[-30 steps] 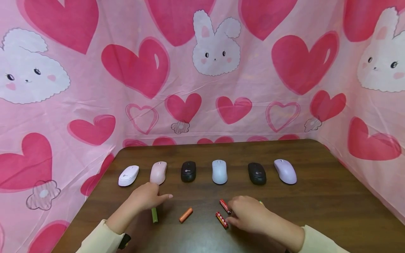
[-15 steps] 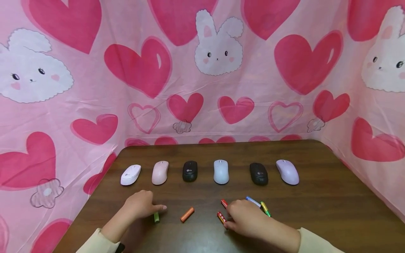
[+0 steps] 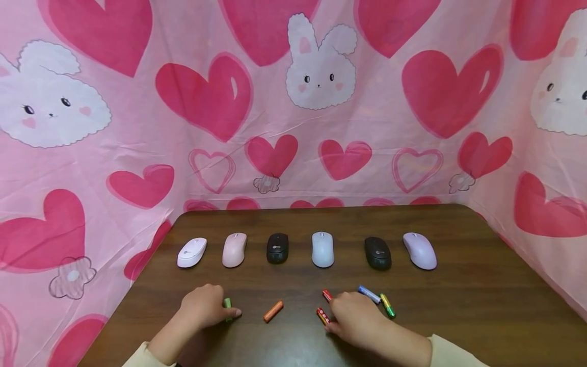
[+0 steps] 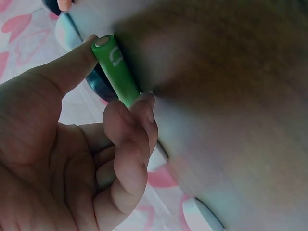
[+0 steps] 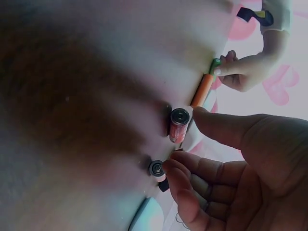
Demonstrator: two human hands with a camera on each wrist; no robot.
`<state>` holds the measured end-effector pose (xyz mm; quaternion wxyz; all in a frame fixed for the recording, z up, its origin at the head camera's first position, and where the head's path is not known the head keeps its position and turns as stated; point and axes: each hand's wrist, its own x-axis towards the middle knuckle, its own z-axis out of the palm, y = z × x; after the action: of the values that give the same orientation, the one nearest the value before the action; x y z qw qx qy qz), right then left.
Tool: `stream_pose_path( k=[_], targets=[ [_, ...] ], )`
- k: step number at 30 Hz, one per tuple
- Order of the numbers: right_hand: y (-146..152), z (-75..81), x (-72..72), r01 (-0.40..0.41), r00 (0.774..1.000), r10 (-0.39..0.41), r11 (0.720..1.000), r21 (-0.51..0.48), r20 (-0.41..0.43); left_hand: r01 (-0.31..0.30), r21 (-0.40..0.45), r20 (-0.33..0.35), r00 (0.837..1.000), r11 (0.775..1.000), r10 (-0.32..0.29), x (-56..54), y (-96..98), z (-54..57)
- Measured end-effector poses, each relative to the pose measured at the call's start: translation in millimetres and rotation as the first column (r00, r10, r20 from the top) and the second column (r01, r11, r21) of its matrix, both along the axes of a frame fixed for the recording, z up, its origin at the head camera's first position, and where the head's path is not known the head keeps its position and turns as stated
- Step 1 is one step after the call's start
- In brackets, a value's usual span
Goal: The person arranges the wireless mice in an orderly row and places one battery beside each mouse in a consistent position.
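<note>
My left hand (image 3: 204,306) pinches a green battery (image 4: 115,72) end to end, thumb at one end and bent fingertips at the other. In the head view, this battery (image 3: 228,309) is low over or on the table, partly covered by the thumb. My right hand (image 3: 359,318) is beside two red batteries, its thumb and fingers apart. The thumb is close to the nearer red battery (image 5: 179,126), and a fingertip appears to touch the other red battery (image 5: 157,169); the hand partly hides both in the head view. Between the hands lies an orange battery (image 3: 273,311).
Beyond the right hand lie a blue battery (image 3: 369,294) and a green-and-yellow battery (image 3: 387,306). Several computer mice stand in a row farther back, from a white mouse (image 3: 192,252) to a lilac mouse (image 3: 420,251). A pink heart-print cloth (image 3: 302,153) surrounds the brown table (image 3: 440,295).
My left hand has drawn back from near the pink mouse and its thumb has come to the green battery. My right hand has shifted slightly, uncovering the blue and green-and-yellow batteries.
</note>
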<state>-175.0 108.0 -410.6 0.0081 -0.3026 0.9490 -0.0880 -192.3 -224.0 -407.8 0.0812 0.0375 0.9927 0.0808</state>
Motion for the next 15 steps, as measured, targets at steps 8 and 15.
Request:
stream_pose_path(
  k=[8,15],
  targets=[
    [-3.1,-5.0,0.0,-0.013,0.999,0.014,1.0,0.008,-0.03,0.012,0.008,0.025,1.0,1.0,-0.013,5.5,0.7,-1.1],
    [-5.9,-5.7,0.0,0.0,1.0,0.0,1.0,0.0,0.011,0.04,-0.016,0.006,0.999,0.999,-0.039,9.7,4.2,-3.3]
  ],
)
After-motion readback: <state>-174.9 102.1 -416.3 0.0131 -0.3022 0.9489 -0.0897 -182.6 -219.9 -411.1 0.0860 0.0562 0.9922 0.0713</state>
